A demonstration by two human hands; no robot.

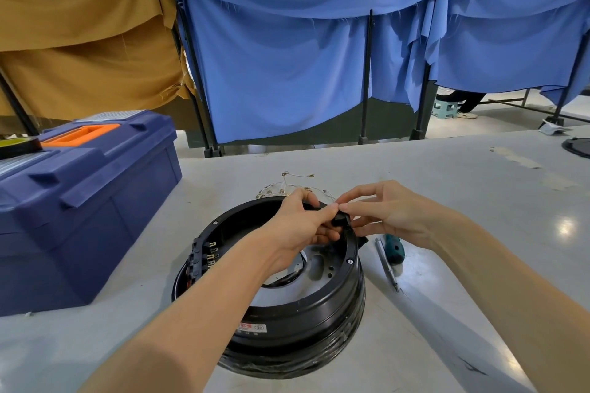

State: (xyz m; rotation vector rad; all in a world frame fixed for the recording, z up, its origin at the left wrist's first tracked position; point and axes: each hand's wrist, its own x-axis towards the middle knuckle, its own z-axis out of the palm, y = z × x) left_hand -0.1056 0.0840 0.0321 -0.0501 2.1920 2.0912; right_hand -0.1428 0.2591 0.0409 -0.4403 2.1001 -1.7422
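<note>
Black clip pinched over housing, blue toolbox left, green screwdriver right

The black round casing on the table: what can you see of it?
The black round casing looks like glossy plastic, a ring lying flat on the table, open side up. Inside shows a silvery metal plate with holes; a terminal block sits at its left rim, a red-printed label on its near wall. The left hand and right hand pinch a small black part at its far rim.
</note>
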